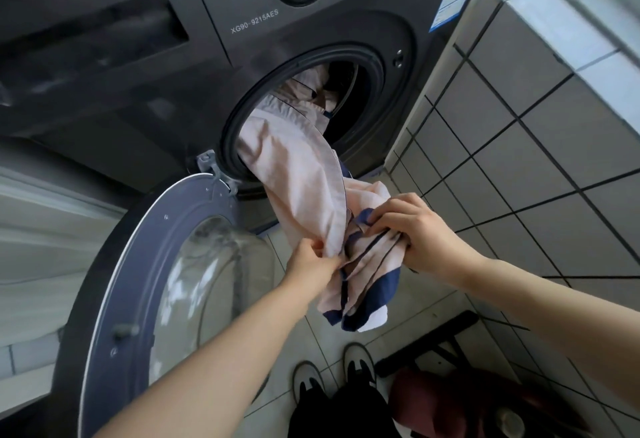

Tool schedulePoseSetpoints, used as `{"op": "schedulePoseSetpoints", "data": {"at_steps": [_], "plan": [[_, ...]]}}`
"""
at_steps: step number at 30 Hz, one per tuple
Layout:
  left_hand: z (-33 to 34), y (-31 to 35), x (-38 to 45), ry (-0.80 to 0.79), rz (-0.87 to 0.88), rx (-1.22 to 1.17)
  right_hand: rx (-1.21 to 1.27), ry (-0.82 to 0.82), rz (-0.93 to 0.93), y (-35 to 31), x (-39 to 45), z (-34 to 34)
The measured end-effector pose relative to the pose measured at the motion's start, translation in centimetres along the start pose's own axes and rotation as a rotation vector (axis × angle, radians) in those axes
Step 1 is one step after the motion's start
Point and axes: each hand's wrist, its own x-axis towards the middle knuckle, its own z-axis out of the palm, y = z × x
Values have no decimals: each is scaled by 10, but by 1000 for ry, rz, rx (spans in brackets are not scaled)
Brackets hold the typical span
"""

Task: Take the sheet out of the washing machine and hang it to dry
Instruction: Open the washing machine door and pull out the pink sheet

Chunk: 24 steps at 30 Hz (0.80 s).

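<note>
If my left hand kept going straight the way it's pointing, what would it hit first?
Probably only the pale pink sheet with navy trim that the left hand already pinches; beyond that, the dark grey washing machine front, though depth is unclear.

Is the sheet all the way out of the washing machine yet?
Not yet, only partly. The sheet trails from the drum through the open door, while the left hand and right hand grip its bunched end outside.

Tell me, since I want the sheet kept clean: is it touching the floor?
Apart. The head view shows the sheet's lowest bunched end hanging below both hands, left hand and right hand, with floor tiles visible beneath it.
</note>
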Motion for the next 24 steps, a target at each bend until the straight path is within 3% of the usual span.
{"op": "schedulePoseSetpoints", "data": {"at_steps": [3,8,10,12,15,20,24], "plan": [[-7,-7,13,187,-115,-31,-16,51,180,9,-13,-3],[-38,-16,26,432,-262,-208,221,180,520,19,-27,-11],[-43,-13,19,415,-275,-273,347,340,607,26,-33,-11],[-41,6,-5,222,-357,-443,576,470,734,20,-40,-14],[-31,23,-33,-128,-452,-461,580,426,602,-1,-48,-18],[-20,14,-46,-121,-391,-333,664,208,367,-47,-54,-3],[-8,22,-57,-199,-369,-479,528,57,193,-67,-56,21]]}}
